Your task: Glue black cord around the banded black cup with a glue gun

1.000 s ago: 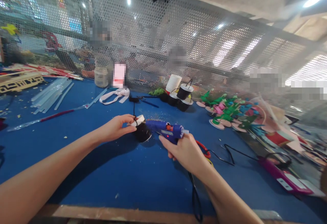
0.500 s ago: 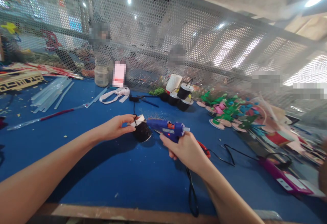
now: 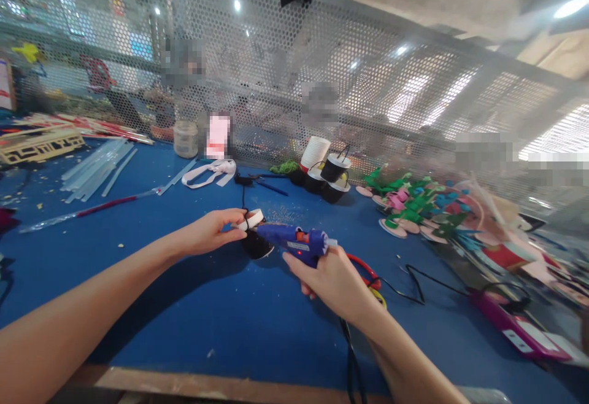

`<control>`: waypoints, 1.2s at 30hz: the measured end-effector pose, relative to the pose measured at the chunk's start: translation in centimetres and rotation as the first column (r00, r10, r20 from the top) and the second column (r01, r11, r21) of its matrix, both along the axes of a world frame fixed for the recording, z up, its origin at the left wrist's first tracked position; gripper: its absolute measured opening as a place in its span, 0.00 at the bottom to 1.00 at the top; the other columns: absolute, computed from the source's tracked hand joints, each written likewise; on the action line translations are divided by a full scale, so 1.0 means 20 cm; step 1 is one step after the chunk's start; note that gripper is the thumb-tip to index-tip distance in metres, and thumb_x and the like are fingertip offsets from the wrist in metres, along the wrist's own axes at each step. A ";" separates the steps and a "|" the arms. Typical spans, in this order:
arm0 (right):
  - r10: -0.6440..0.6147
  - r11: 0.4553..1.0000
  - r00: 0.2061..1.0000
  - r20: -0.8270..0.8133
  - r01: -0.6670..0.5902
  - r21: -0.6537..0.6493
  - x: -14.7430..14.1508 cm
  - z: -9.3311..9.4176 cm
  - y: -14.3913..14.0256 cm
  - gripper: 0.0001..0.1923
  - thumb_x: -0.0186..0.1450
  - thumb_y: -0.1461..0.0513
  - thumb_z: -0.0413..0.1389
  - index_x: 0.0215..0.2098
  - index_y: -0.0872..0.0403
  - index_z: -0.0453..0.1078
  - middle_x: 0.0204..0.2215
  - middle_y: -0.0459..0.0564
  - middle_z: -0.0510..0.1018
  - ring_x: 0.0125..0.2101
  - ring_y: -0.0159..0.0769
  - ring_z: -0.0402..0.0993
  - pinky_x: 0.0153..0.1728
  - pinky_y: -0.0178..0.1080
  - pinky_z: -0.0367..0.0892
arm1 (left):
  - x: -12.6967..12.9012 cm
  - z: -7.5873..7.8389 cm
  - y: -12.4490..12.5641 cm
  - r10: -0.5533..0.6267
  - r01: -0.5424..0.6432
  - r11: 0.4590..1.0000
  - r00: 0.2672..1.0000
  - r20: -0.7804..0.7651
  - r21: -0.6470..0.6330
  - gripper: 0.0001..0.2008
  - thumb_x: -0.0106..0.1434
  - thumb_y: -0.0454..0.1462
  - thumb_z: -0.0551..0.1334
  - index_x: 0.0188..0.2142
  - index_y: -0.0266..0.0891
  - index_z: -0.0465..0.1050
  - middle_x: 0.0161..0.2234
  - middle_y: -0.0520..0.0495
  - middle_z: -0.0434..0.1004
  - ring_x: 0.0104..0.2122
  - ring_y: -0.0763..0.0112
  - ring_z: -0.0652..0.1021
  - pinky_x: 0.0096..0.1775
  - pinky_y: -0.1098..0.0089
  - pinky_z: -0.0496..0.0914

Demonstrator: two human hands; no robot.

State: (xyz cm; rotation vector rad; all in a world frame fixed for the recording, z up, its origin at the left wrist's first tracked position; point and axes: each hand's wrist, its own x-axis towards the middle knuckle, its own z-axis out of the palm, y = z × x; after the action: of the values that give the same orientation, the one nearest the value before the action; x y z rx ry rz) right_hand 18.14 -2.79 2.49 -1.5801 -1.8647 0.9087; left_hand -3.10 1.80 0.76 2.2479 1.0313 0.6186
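Observation:
My left hand (image 3: 219, 231) pinches the white upper edge of a small black cup (image 3: 257, 246), which sits tilted on the blue table. A black cord (image 3: 243, 198) rises from the cup beside my fingertips. In my right hand (image 3: 334, 275) is a blue-purple glue gun (image 3: 294, 241) with a small red light lit, a pale glue stick showing at its back. Its nozzle points left and lies across the cup's upper part, just under the white edge. Whether the tip touches the cup I cannot tell. My hand hides the glue gun's handle.
Similar black cups (image 3: 335, 167) stand near a perforated metal screen (image 3: 276, 54). Clear glue sticks (image 3: 96, 167), a white ribbon (image 3: 209, 174), a glass jar (image 3: 186, 139) and green leafy craft pieces (image 3: 414, 204) surround the work area. A purple power strip (image 3: 515, 327) lies at right.
The glue gun has shifted slightly left, and its nozzle now overlaps the cup's upper part. The cup has turned a little, with my left hand still on its edge.

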 end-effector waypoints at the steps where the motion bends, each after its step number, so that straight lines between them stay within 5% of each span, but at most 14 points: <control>1: -0.007 1.000 1.000 -0.004 0.007 -0.014 0.00 0.00 0.01 0.12 0.53 0.57 0.52 0.17 0.56 0.62 0.06 0.41 0.63 0.08 0.26 0.60 0.11 0.29 0.60 | 0.00 0.00 0.00 -0.003 0.003 1.000 1.000 -0.005 -0.003 0.10 0.59 0.39 0.50 0.28 0.35 0.64 0.42 0.45 0.68 0.42 0.67 0.68 0.44 0.70 0.60; 15: 0.046 0.997 0.996 -0.073 -0.050 -0.052 0.10 -0.01 0.11 0.16 0.56 0.55 0.50 0.16 0.57 0.61 0.06 0.40 0.64 0.08 0.22 0.59 0.12 0.26 0.57 | -0.02 0.01 0.00 -0.042 0.042 0.999 0.999 -0.004 -0.031 0.16 0.59 0.37 0.51 0.48 0.39 0.62 0.42 0.46 0.70 0.44 0.66 0.68 0.45 0.70 0.61; 36: 0.048 0.998 0.997 -0.056 -0.049 -0.032 0.06 0.00 0.07 0.14 0.55 0.56 0.50 0.15 0.55 0.60 0.06 0.40 0.63 0.08 0.24 0.59 0.11 0.28 0.59 | -0.03 0.00 0.01 -0.089 0.089 0.996 0.995 -0.040 0.004 0.11 0.61 0.37 0.49 0.39 0.33 0.64 0.46 0.42 0.67 0.46 0.62 0.66 0.46 0.67 0.60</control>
State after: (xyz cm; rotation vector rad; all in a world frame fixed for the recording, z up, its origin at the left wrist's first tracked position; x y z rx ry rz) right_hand 19.28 -1.46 2.54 -1.5199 -1.8662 0.9993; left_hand -3.72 1.99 0.80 2.3056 0.9438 0.5419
